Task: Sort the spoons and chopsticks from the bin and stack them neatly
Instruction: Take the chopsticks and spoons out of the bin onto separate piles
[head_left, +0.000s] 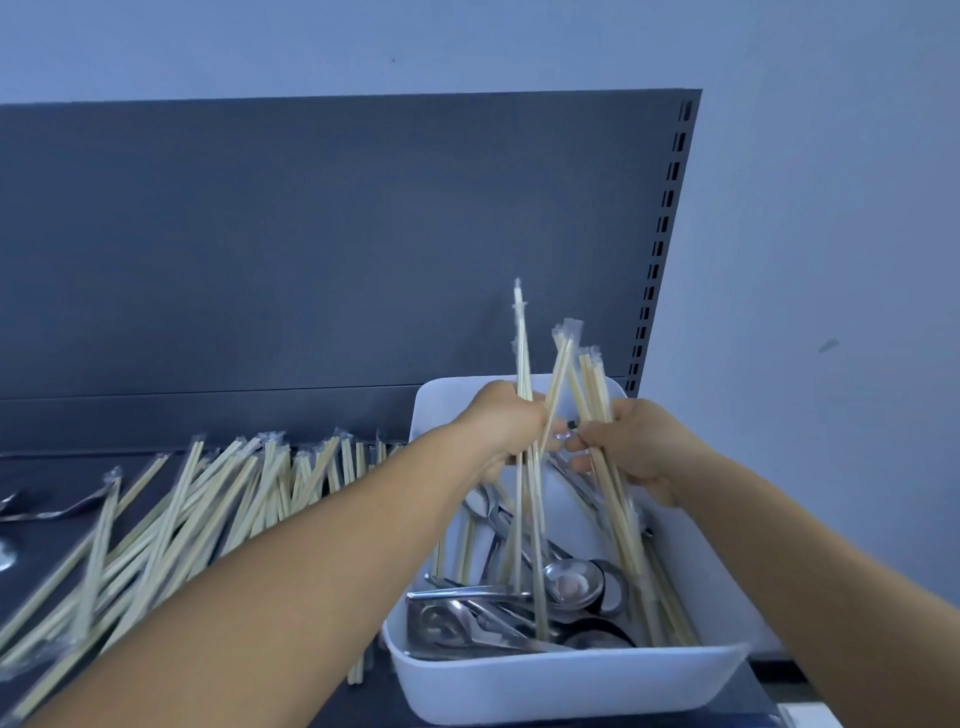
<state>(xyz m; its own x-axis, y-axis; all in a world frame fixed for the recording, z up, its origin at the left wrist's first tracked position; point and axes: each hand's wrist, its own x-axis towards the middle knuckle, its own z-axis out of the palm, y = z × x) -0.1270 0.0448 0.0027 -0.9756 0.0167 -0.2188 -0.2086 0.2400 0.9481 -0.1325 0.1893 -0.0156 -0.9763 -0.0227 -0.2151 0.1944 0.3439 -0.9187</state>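
Note:
A white bin (566, 680) at the lower right holds several metal spoons (571, 579) and wrapped wooden chopsticks. My left hand (506, 426) grips a bundle of chopsticks (522, 343) held upright above the bin, their lower ends reaching down among the spoons. My right hand (634, 441) grips a second bundle of chopsticks (592, 379) beside it, slanting down into the bin's right side. The two hands are almost touching. A large loose pile of wrapped chopsticks (171, 519) lies on the dark shelf to the left.
A dark shelf back panel (337, 244) with a slotted upright (660, 244) rises behind the work surface. Two metal spoons (41, 512) lie at the far left edge. A pale wall stands to the right of the bin.

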